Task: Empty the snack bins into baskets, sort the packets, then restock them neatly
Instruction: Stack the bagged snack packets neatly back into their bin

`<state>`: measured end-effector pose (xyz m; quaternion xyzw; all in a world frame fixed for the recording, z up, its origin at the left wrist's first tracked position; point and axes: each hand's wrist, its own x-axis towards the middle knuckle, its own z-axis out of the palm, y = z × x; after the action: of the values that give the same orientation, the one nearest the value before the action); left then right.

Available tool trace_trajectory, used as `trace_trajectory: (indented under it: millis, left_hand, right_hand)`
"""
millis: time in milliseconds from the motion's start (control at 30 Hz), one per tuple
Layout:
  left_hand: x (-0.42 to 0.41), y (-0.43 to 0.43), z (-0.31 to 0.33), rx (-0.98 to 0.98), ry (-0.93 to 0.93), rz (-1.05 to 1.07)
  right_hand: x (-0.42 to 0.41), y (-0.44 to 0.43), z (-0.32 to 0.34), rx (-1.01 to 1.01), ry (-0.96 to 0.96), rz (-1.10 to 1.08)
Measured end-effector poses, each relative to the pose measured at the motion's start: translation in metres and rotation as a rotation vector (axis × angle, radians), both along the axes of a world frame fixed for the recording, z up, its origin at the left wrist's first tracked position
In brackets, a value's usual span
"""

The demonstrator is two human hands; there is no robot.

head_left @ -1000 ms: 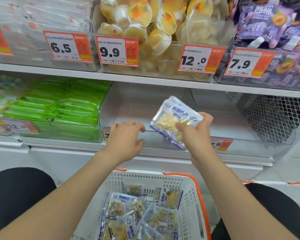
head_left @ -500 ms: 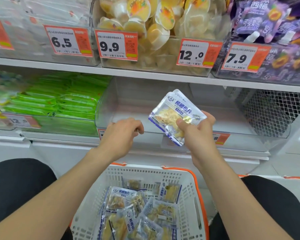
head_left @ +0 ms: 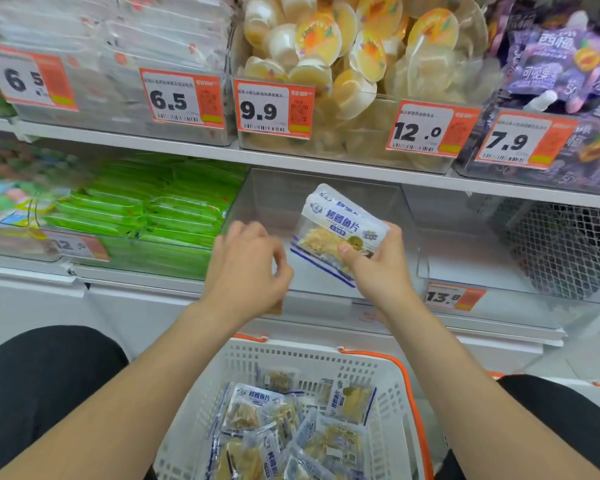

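Head view: at centre frame, the right hand (head_left: 381, 271) pinches a small stack of fish snack packets (head_left: 340, 230) in front of an empty clear bin (head_left: 326, 202) on the lower shelf. The left hand (head_left: 246, 268) hovers loosely curled just beside them, holding nothing. A white basket (head_left: 388, 382) at bottom centre holds more packets. The slick packets could slide apart and drop if the thumb pinch loosens.

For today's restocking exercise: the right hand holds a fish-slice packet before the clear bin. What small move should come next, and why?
Probably set the packet flat in the clear bin: the right hand holds it at the opening, the bin looks empty, the left hand is free.
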<state>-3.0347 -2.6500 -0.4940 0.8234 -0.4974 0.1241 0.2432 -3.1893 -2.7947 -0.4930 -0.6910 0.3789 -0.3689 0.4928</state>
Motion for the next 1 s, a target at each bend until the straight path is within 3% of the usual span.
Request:
trace_trajectory:
  millis: [100, 200, 333, 467, 600, 733, 867, 1000]
  left_hand:
    - [0.023, -0.006, 0.009, -0.138, -0.076, 0.244]
    - [0.046, -0.014, 0.007, -0.044, 0.092, 0.348]
    - [0.058, -0.018, -0.002, 0.126, 0.317, 0.359]
    - [0.064, -0.021, -0.001, 0.104, 0.326, 0.35]
    - [0.067, -0.025, -0.001, 0.045, 0.364, 0.342]
    - [0.062, -0.029, -0.005, 0.014, 0.34, 0.366]
    - [0.061, -0.03, -0.008, 0.041, 0.293, 0.386]
    - [0.059, -0.026, -0.007, 0.07, 0.26, 0.377]
  right_hand:
    - [0.039, -0.012, -0.009, -0.057, 0.127, 0.072]
    - [0.086, -0.021, -0.019, -0.032, 0.185, 0.102]
    - [0.146, -0.048, -0.033, 0.022, 0.236, 0.064]
    - [0.178, -0.075, -0.045, 0.137, 0.294, 0.037]
    - [0.192, -0.086, -0.049, 0.017, 0.571, -0.037]
    - [0.205, -0.086, -0.056, 0.052, 0.488, -0.059]
    - [0.203, -0.084, -0.063, 0.014, 0.598, -0.153]
    - [0.198, -0.082, -0.06, -0.022, 0.648, -0.113]
